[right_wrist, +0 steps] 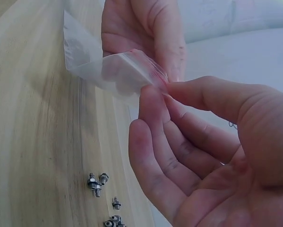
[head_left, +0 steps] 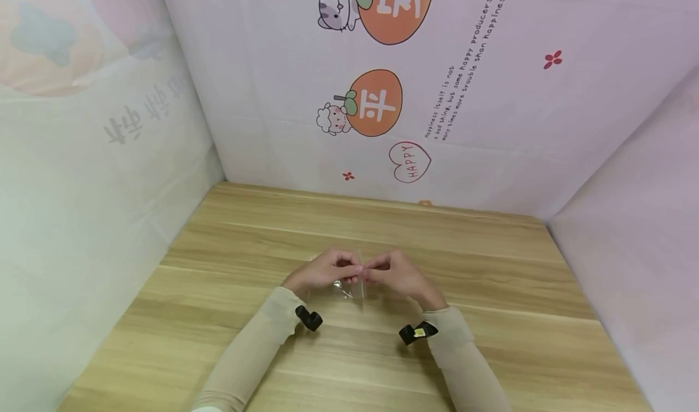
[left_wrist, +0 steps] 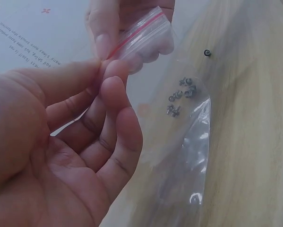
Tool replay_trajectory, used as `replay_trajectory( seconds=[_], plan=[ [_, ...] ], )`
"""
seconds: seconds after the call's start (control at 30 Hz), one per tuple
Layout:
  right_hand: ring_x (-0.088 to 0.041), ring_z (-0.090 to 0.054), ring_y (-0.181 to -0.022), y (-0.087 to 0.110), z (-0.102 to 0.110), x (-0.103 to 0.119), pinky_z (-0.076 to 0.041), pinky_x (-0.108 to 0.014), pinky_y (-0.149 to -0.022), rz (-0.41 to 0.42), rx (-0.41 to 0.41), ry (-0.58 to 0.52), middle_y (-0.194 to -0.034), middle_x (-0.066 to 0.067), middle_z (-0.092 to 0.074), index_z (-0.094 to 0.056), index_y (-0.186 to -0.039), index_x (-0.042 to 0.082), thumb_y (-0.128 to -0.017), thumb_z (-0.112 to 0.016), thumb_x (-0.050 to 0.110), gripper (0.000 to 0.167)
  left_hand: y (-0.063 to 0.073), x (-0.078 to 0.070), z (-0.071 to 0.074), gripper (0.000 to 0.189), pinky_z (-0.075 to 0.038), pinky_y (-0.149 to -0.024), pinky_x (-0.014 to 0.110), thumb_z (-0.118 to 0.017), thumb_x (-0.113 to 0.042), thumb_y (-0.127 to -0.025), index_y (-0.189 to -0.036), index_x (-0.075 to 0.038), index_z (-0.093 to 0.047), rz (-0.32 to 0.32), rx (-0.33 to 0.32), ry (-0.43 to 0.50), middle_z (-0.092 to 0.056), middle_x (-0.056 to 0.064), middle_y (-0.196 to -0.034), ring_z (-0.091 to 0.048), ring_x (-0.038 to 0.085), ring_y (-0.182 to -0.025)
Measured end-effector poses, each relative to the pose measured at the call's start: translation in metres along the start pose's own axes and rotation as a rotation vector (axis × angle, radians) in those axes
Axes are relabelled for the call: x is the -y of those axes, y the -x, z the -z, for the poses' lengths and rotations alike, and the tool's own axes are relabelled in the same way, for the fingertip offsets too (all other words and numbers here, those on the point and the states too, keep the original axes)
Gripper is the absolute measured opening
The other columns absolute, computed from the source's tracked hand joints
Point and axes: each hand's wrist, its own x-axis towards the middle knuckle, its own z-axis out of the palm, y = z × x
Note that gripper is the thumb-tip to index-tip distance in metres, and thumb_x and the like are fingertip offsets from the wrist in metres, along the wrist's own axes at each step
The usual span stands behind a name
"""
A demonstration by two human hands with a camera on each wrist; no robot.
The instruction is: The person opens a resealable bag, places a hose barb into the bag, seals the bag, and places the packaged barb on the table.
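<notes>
Both hands meet over the table at a clear plastic zip bag [head_left: 352,289] with a red line along its seal. The left hand [head_left: 326,271] pinches the bag's mouth between thumb and forefinger, its other fingers loosely bent. Right beside it, the right hand [head_left: 401,273] pinches the same sealed edge with thumb and fingertips. In the right wrist view the bag [right_wrist: 127,73] hangs away from the fingers. Several small metal pieces, like short screws with dark rings [right_wrist: 98,184], lie on the wood. The left wrist view shows several of these screw-like pieces [left_wrist: 181,94] near the plastic.
A wood-grain table [head_left: 491,351] lies beneath the hands. Printed cloth walls [head_left: 273,96] enclose its back and both sides. Black wrist cameras [head_left: 309,319] sit at both sleeve cuffs. A single small piece [left_wrist: 207,53] lies apart from the others.
</notes>
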Motion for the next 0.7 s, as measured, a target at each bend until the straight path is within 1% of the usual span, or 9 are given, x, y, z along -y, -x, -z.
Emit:
replay_trajectory(
  seconds=[0.13, 0.23, 0.33, 0.4, 0.43, 0.5, 0.57, 0.63, 0.7],
  plan=[
    [-0.032, -0.078, -0.096, -0.001, 0.001, -0.001, -0.065, -0.041, -0.085, -0.008, -0.003, -0.021, -0.104, -0.013, -0.081, -0.08, -0.113, 0.001, -0.103, -0.068, 0.014, 0.02, 0.0, -0.004, 0.0, 0.021, -0.056, -0.082, 0.031, -0.061, -0.021, -0.108, -0.099, -0.004, -0.07, -0.027, 0.012, -0.008, -0.07, 0.004, -0.094, -0.062, 0.017, -0.087],
    [-0.031, -0.078, -0.095, -0.002, 0.0, 0.0, -0.065, -0.041, -0.084, -0.02, -0.015, -0.024, -0.101, -0.011, -0.082, -0.081, -0.112, 0.003, -0.103, -0.068, 0.014, 0.019, 0.0, -0.006, 0.0, 0.022, -0.055, -0.082, 0.031, -0.061, -0.021, -0.108, -0.098, -0.004, -0.07, -0.027, 0.006, -0.011, -0.071, 0.006, -0.094, -0.063, 0.017, -0.088],
    [-0.029, -0.078, -0.092, -0.003, -0.001, 0.0, -0.065, -0.039, -0.082, -0.015, -0.034, -0.016, -0.099, -0.011, -0.082, -0.082, -0.11, 0.003, -0.103, -0.069, 0.014, 0.018, 0.0, -0.006, 0.0, 0.023, -0.055, -0.082, 0.03, -0.062, -0.022, -0.108, -0.096, -0.004, -0.069, -0.009, -0.023, -0.021, -0.071, 0.007, -0.093, -0.063, 0.017, -0.086],
    [-0.027, -0.078, -0.089, -0.004, -0.003, -0.001, -0.065, -0.036, -0.079, -0.007, -0.057, -0.004, -0.097, -0.01, -0.082, -0.082, -0.107, 0.004, -0.103, -0.069, 0.013, 0.017, 0.0, -0.004, -0.002, 0.025, -0.054, -0.079, 0.029, -0.062, -0.022, -0.108, -0.095, -0.003, -0.069, 0.0, -0.053, -0.045, -0.07, 0.008, -0.091, -0.062, 0.017, -0.084],
    [-0.025, -0.078, -0.087, -0.004, -0.005, -0.001, -0.064, -0.034, -0.076, -0.001, -0.073, 0.01, -0.095, -0.01, -0.082, -0.082, -0.106, 0.004, -0.102, -0.069, 0.013, 0.016, -0.001, -0.003, -0.003, 0.025, -0.053, -0.076, 0.028, -0.061, -0.023, -0.108, -0.094, -0.003, -0.069, 0.001, -0.068, -0.071, -0.07, 0.007, -0.089, -0.061, 0.016, -0.082],
    [-0.019, -0.074, -0.079, -0.004, -0.008, -0.002, -0.061, -0.028, -0.068, 0.029, -0.109, 0.06, -0.092, -0.009, -0.081, -0.083, -0.102, 0.005, -0.102, -0.07, 0.012, 0.015, -0.001, -0.001, -0.005, 0.024, -0.052, -0.072, 0.027, -0.061, -0.023, -0.107, -0.094, -0.005, -0.07, -0.008, -0.106, -0.154, -0.068, 0.006, -0.086, -0.06, 0.014, -0.078],
    [-0.014, -0.07, -0.075, -0.005, -0.012, -0.002, -0.057, -0.024, -0.064, 0.072, -0.142, 0.118, -0.091, -0.008, -0.081, -0.082, -0.099, 0.005, -0.101, -0.07, 0.01, 0.014, -0.002, -0.003, -0.008, 0.022, -0.051, -0.069, 0.025, -0.06, -0.021, -0.106, -0.094, -0.007, -0.072, -0.014, -0.139, -0.247, -0.068, 0.006, -0.085, -0.058, 0.011, -0.076],
    [-0.01, -0.066, -0.073, -0.005, -0.017, 0.0, -0.054, -0.021, -0.062, 0.096, -0.171, 0.175, -0.089, -0.007, -0.08, -0.082, -0.096, 0.006, -0.1, -0.07, 0.009, 0.013, -0.002, -0.005, -0.011, 0.02, -0.05, -0.068, 0.024, -0.059, -0.019, -0.105, -0.094, -0.008, -0.073, -0.016, -0.165, -0.33, -0.07, 0.006, -0.087, -0.058, 0.01, -0.075],
    [-0.009, -0.066, -0.074, -0.005, -0.019, 0.002, -0.054, -0.02, -0.065, 0.118, -0.182, 0.21, -0.088, -0.007, -0.079, -0.081, -0.095, 0.005, -0.1, -0.069, 0.008, 0.013, -0.002, -0.008, -0.014, 0.02, -0.05, -0.068, 0.023, -0.06, -0.017, -0.104, -0.093, -0.008, -0.074, -0.019, -0.182, -0.386, -0.071, 0.007, -0.088, -0.058, 0.009, -0.076]
  ],
)
